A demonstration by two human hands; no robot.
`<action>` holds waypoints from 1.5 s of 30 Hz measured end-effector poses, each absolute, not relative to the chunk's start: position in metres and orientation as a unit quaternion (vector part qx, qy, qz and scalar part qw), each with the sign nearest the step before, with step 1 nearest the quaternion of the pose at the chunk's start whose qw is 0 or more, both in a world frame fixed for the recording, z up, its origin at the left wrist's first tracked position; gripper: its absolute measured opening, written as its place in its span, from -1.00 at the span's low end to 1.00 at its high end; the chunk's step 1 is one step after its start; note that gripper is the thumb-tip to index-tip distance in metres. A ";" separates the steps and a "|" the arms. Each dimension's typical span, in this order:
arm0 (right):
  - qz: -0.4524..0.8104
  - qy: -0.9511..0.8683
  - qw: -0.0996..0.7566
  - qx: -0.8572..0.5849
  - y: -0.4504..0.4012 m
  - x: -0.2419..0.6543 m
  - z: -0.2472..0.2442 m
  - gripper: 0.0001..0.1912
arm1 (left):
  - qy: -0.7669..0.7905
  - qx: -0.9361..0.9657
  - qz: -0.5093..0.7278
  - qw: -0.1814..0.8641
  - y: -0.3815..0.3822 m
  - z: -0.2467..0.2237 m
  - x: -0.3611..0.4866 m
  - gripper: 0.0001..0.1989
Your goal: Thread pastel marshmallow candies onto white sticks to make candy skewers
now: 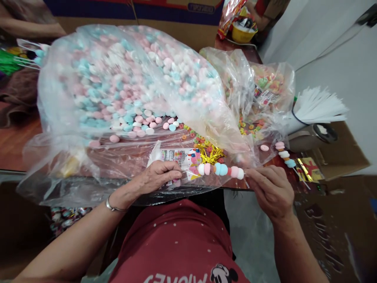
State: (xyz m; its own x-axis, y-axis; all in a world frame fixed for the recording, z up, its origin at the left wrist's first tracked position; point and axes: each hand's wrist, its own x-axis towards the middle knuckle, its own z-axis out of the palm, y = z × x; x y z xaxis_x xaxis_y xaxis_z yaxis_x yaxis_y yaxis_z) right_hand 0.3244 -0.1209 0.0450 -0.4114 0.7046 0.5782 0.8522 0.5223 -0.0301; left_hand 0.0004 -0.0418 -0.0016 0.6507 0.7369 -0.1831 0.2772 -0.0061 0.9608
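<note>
At the far left, a brown cloth [22, 92] lies bunched on the worktop [10, 145], below another person's arm [35, 28]. Next comes a large clear bag [129, 78], full of pink, white and blue sweets, some lying loose by its lower edge. In front of it, the left hand [159, 176] has thumb and fingers pressed together near the left end of a candy skewer [220, 169]; what lies between them is too small to tell. A printed packet [176, 155] and a heap of gold ties [211, 153] lie just behind the skewer, which runs between the two hands, roughly level, at the worktop's near edge. The right hand [272, 190] pinches the skewer's right end between thumb and fingertips. Behind that hand sits a clear bag of coloured rings [268, 84]. Further right, a second skewer [285, 155] slants beside a gold packet [309, 169], near a mug [309, 137] and a bundle of white sticks [319, 106]. An open cardboard box [346, 151] stands at the far right.
</note>
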 end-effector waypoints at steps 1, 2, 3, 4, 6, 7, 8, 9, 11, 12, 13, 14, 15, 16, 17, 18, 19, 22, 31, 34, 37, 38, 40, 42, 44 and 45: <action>-0.131 -0.833 0.268 -0.465 -0.121 0.323 0.045 -0.83 | 0.372 0.683 0.190 0.599 -0.042 -0.001 0.001 -0.66; -0.127 -0.837 0.265 -0.461 -0.121 0.322 0.046 -0.84 | 0.370 0.684 0.189 0.600 -0.042 -0.001 0.001 -0.66; -0.123 -0.841 0.262 -0.457 -0.121 0.322 0.046 -0.84 | 0.364 0.685 0.186 0.603 -0.041 0.000 0.002 -0.67; -0.120 -0.846 0.258 -0.452 -0.121 0.321 0.046 -0.85 | 0.358 0.687 0.182 0.605 -0.041 0.000 0.002 -0.67; -0.110 -0.854 0.250 -0.442 -0.119 0.321 0.047 -0.86 | 0.346 0.696 0.177 0.603 -0.040 0.001 0.004 -0.68; -0.101 -0.859 0.247 -0.436 -0.118 0.322 0.048 -0.86 | 0.339 0.704 0.175 0.599 -0.039 0.001 0.004 -0.69; -0.084 -0.865 0.243 -0.431 -0.117 0.323 0.048 -0.85 | 0.332 0.713 0.173 0.593 -0.037 0.001 0.005 -0.71; -0.063 -0.871 0.238 -0.424 -0.116 0.324 0.049 -0.85 | 0.323 0.722 0.170 0.587 -0.036 0.001 0.005 -0.71; -0.023 -0.882 0.227 -0.411 -0.112 0.326 0.049 -0.86 | 0.308 0.736 0.167 0.580 -0.033 0.000 0.003 -0.70; -0.012 -0.886 0.221 -0.408 -0.111 0.326 0.049 -0.87 | 0.303 0.740 0.166 0.577 -0.032 -0.001 0.002 -0.69; -0.010 -0.887 0.217 -0.408 -0.109 0.326 0.049 -0.89 | 0.301 0.742 0.169 0.574 -0.031 -0.002 0.001 -0.68; -0.016 -0.885 0.215 -0.412 -0.108 0.325 0.049 -0.89 | 0.300 0.744 0.171 0.572 -0.030 -0.002 0.000 -0.68; -0.026 -0.882 0.216 -0.418 -0.108 0.323 0.048 -0.90 | 0.300 0.744 0.171 0.572 -0.030 -0.003 -0.001 -0.68; -0.036 -0.878 0.218 -0.425 -0.107 0.322 0.048 -0.90 | 0.302 0.745 0.170 0.570 -0.029 -0.003 -0.002 -0.68; -0.041 -0.875 0.222 -0.429 -0.107 0.320 0.047 -0.89 | 0.304 0.747 0.171 0.566 -0.029 -0.003 -0.003 -0.68; -0.039 -0.872 0.228 -0.432 -0.106 0.318 0.047 -0.89 | 0.309 0.749 0.173 0.560 -0.028 -0.002 -0.003 -0.68; -0.029 -0.871 0.233 -0.432 -0.106 0.316 0.047 -0.88 | 0.312 0.752 0.177 0.553 -0.028 -0.001 -0.003 -0.68; 0.008 -0.871 0.242 -0.427 -0.105 0.312 0.048 -0.86 | 0.309 0.755 0.191 0.545 -0.027 0.005 -0.002 -0.67; 0.003 -0.882 0.202 -0.425 -0.106 0.303 0.043 -0.78 | 0.291 0.764 0.161 0.552 -0.025 0.012 -0.001 -0.73; -0.020 -0.880 0.197 -0.431 -0.106 0.298 0.042 -0.75 | 0.291 0.775 0.140 0.544 -0.025 0.015 0.001 -0.76; -0.036 -0.877 0.208 -0.432 -0.104 0.294 0.042 -0.76 | 0.291 0.783 0.111 0.538 -0.028 0.017 0.004 -0.75; -0.035 -0.876 0.211 -0.432 -0.104 0.293 0.043 -0.76 | 0.289 0.790 0.103 0.532 -0.029 0.016 0.005 -0.73; -0.017 -0.879 0.203 -0.431 -0.104 0.291 0.043 -0.75 | 0.280 0.809 0.101 0.507 -0.031 0.015 0.007 -0.68; 0.016 -0.884 0.191 -0.427 -0.106 0.287 0.042 -0.73 | 0.269 0.830 0.118 0.474 -0.033 0.014 0.009 -0.63; 0.052 -0.886 0.189 -0.420 -0.108 0.283 0.039 -0.72 | 0.256 0.847 0.133 0.447 -0.033 0.013 0.009 -0.63; 0.070 -0.886 0.191 -0.417 -0.110 0.281 0.037 -0.72 | 0.247 0.854 0.135 0.437 -0.033 0.013 0.010 -0.64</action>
